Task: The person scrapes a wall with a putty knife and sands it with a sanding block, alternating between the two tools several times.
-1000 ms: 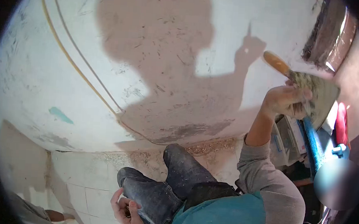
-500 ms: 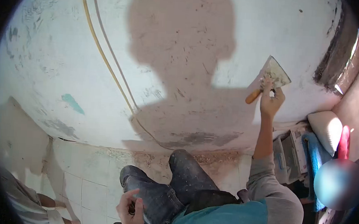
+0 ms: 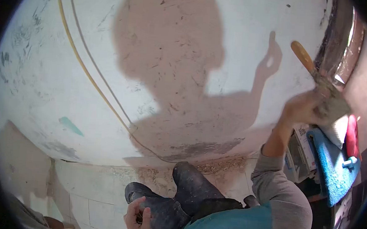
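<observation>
My right hand (image 3: 303, 107) is raised at the right and closed on a putty knife (image 3: 303, 56). Its wooden handle points up and to the left, while the blade, smeared with grey-white filler, is tilted down beside the fingers and blurred. A white wall (image 3: 247, 30) with dark scrapes and grey patches stands in front of me, with my shadow across it. Down by my knee, my left hand (image 3: 137, 221) has its thumb and fingers curled together; whatever lies between them is in shadow.
A yellowish hose (image 3: 82, 58) runs down the wall. At right are a blue towel (image 3: 339, 170), a red object (image 3: 352, 135), a white cushion-like thing (image 3: 338, 132) and a plastic bin (image 3: 296, 157). Crumbled debris (image 3: 222, 165) lines the wall's base. Another person's clothing (image 3: 24, 214) shows at lower left.
My right hand has moved right and slightly down with the putty knife, away from the wall. The handle has swung from lower left to upper left. My left hand stays near my knee.
</observation>
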`<state>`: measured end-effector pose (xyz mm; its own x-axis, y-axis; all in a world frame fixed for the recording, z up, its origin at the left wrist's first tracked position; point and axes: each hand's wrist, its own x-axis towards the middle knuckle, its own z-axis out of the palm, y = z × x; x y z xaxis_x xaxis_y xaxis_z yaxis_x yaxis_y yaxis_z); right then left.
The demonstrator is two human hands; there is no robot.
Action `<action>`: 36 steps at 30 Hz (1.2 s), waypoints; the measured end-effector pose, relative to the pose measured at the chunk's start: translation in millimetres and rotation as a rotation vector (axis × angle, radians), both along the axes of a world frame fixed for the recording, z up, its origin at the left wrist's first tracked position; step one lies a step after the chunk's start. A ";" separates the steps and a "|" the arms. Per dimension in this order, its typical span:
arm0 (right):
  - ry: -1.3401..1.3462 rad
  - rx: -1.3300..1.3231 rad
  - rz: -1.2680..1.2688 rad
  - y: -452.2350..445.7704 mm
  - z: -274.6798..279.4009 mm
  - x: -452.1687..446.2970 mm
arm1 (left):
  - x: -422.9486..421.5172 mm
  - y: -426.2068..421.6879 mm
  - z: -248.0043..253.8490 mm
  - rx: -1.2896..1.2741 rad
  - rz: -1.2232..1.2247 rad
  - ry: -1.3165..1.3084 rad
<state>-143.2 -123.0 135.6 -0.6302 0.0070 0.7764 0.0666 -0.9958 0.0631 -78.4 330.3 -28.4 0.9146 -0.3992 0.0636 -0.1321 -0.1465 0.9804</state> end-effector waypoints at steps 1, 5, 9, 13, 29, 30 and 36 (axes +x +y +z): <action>-0.056 -0.056 -0.130 -20.6 -13.1 4.0 | 0.2 -0.3 0.5 -0.020 -0.010 -0.021; 0.311 0.143 -0.321 -3.8 -42.1 30.4 | -2.0 6.0 0.1 0.006 -0.032 -0.061; 0.229 0.262 -0.228 1.8 -34.1 31.0 | -7.9 11.5 -5.6 0.006 0.025 -0.003; 0.149 0.573 -0.084 -2.9 -31.7 13.8 | -11.0 20.3 -20.0 0.026 0.000 -0.049; 0.194 0.281 -0.358 -144.5 -105.1 5.1 | -11.6 16.7 -8.7 0.058 -0.126 -0.013; 0.198 0.284 -0.467 -188.5 -115.5 25.6 | -13.2 13.7 -4.7 0.048 -0.109 0.027; 0.127 0.399 0.489 -126.7 -119.7 -6.3 | -12.7 13.0 -2.9 0.064 -0.139 -0.019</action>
<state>-149.6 -249.6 15.9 -0.3902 -0.5628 0.7287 0.5014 -0.7937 -0.3445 -91.1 343.4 -31.3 0.8493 -0.5255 0.0502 -0.1734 -0.1877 0.9668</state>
